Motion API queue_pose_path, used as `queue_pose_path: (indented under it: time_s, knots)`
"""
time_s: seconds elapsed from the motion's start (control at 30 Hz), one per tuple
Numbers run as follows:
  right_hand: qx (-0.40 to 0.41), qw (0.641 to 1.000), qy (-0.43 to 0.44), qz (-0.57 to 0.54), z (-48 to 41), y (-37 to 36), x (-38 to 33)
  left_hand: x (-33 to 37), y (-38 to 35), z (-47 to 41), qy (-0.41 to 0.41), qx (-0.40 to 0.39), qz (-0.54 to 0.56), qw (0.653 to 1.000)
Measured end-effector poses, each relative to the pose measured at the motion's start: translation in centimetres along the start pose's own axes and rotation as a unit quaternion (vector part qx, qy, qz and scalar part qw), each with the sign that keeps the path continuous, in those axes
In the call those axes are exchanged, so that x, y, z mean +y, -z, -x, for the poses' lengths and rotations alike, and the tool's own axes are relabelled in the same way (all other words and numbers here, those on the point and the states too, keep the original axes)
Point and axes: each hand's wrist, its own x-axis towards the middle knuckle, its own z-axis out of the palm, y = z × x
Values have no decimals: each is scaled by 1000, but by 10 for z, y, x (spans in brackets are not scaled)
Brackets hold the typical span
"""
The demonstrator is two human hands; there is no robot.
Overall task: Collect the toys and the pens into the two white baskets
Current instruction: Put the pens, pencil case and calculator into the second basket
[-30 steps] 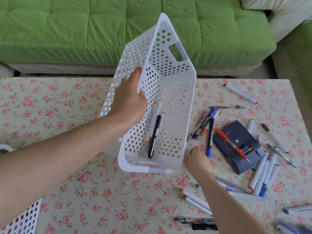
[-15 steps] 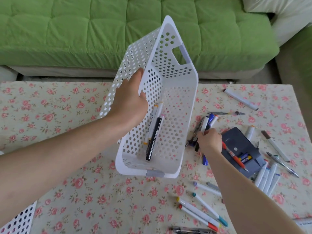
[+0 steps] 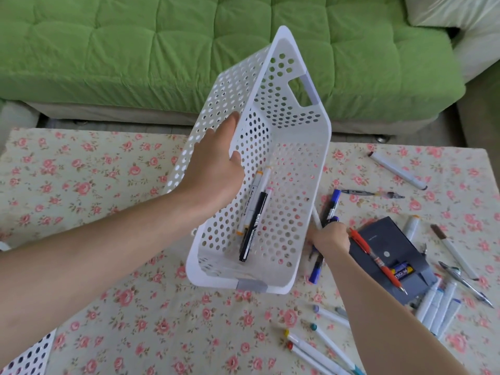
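Fingers [image 3: 339, 229] of right hand [image 3: 329, 238] around pens [image 3: 333, 204]

Matt perforated plastic basket [image 3: 292, 169]; floral cloth tablecloth [image 3: 81, 185]; quilted fabric sofa [image 3: 135, 50].

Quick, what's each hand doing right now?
Left hand: grips the side wall of the white basket, holding it tilted.
Right hand: curled round a bunch of pens.

Home living room: green sofa [image 3: 135, 50]
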Motion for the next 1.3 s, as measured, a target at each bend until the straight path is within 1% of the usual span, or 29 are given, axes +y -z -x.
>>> queue_pose_path:
  time_s: [0.07, 0.13, 0.27, 0.47, 0.57, 0.73, 0.83, 0.93, 1.07, 1.13, 1.2, 1.3]
  knots:
    - [-9, 999, 15, 38, 1, -1, 6, 0, 1, 0, -2, -2, 3, 1000]
    - [-18, 999, 25, 37, 2, -2, 9, -1, 0, 0, -3, -3, 0, 1000]
    - [-40, 997, 36, -50, 9, 7, 6, -2, 2, 0, 10, 1, 9, 1000]
    - [-9, 984, 106, -142, 43, 42, -21, 2, 5, 16, 14, -13, 34, 999]
    - [-15, 974, 128, -187, 70, 48, -38, 6, 8, 26, 10, -17, 43, 999]
    - [-108, 969, 104, -195, 110, 17, -38, 11, 11, 46, -6, -23, 37, 999]
    - [-137, 965, 108, -198, 128, -5, -29, 6, 13, 56, -8, -21, 42, 999]
    - [-160, 959, 133, -194, 144, -14, -18, -1, 14, 64, -1, -22, 42, 999]
    - [-142, 959, 175, -170, 156, -15, -9, -10, 14, 75, 11, -31, 45, 998]
    - [-135, 963, 192, -133, 161, -11, -5, -14, 14, 80, 11, -37, 42, 998]
    - [-104, 966, 210, -106, 162, -5, 0, -18, 16, 87, 7, -40, 36, 999]
    - [-32, 966, 233, -110, 156, 8, 18, -23, 18, 98, 1, -45, 36, 998]
